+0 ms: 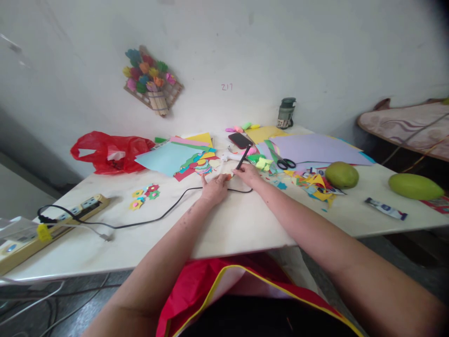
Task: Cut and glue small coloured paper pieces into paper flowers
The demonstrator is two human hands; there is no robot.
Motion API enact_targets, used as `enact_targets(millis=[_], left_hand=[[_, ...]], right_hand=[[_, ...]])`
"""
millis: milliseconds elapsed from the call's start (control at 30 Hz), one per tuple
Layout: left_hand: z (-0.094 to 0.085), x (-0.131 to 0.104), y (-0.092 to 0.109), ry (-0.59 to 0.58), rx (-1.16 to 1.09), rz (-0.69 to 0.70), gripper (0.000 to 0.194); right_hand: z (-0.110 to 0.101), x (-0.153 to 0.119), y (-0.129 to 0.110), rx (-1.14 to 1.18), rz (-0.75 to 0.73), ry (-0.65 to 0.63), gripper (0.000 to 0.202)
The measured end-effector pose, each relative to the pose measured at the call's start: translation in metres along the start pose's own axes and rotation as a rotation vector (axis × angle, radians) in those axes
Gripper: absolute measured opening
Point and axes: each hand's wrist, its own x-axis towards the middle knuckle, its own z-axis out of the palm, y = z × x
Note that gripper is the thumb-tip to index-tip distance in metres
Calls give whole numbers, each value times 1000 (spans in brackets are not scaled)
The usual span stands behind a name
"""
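Observation:
Both of my hands meet over the middle of the table. Between the fingers of my right hand (248, 174) is a slim black pen (242, 159), tilted with its upper end away from me. My left hand (214, 188) rests low on the tabletop, fingertips closed on a small orange paper piece (228, 177), one finger stretched off to the left. The pen's lower end and most of the orange piece are hidden by my fingers. Just beyond my left hand lie layered coloured paper cutouts (202, 167). A white glue gun (228, 156) lies behind the pen.
Paper flowers (144, 195) and a power strip (56, 224) with a black cable (164, 213) are on the left. Black-handled scissors (286, 164), paper scraps (315, 182), a green mango (342, 175) and a tube (386, 208) lie right. Behind are a phone (240, 140) and bottle (286, 113).

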Motion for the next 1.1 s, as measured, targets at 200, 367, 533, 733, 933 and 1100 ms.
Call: enact_targets(millis=[200,367,533,733,933,1100], left_hand=[[3,3,-3,-21,-21,-53,40],[3,5,-4,-44,-7,-85,47],[4,8,-7,-57,-43,-128,57],[6,15,-16,-90,-173,-154,69],[3,16,-17,-109,-249,-150,74],[4,16,-18,-95,-224,-133,71]], right_hand=[[-5,-4,-9,107,7,20,22],[-3,-7,-14,125,-84,-91,15],[4,-4,-8,114,-142,-141,14],[9,-2,-3,145,-134,-160,13],[9,-3,-8,105,-38,-163,15],[7,-4,-16,104,-30,-142,11]])
